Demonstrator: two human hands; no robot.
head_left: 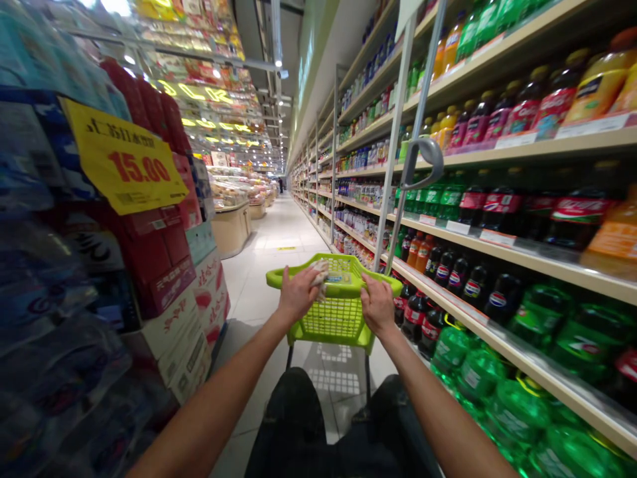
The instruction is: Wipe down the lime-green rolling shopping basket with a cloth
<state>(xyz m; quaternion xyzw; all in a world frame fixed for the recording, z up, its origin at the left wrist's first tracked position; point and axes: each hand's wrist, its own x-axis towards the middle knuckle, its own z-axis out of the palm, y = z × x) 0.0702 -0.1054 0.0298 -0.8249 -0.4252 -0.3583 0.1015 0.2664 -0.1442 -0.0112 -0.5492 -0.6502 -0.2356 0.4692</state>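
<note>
Supermarket aisle (271,232), bottle shelves (557,257) at right. Green cart (328,325) ahead: handle (343,289) gripped by right hand (378,302); pale wad (321,272), perhaps cloth, clasped there by left hand (297,292). Wiping seemingly in hand; steady hold called for.

Just behind the lime-green plastic shopping cart (331,323), dark cloth trousers (294,415) cover the rounded knees, possibly black or navy denim, though shadow blurs the weave. Left hand (297,293), right hand (378,304) and tapering forearms (226,385) are bare.

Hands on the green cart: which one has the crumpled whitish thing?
The left hand: the crumpled whitish thing, maybe a cloth, is in it. The right hand shows only the green cart in its grip.
</note>
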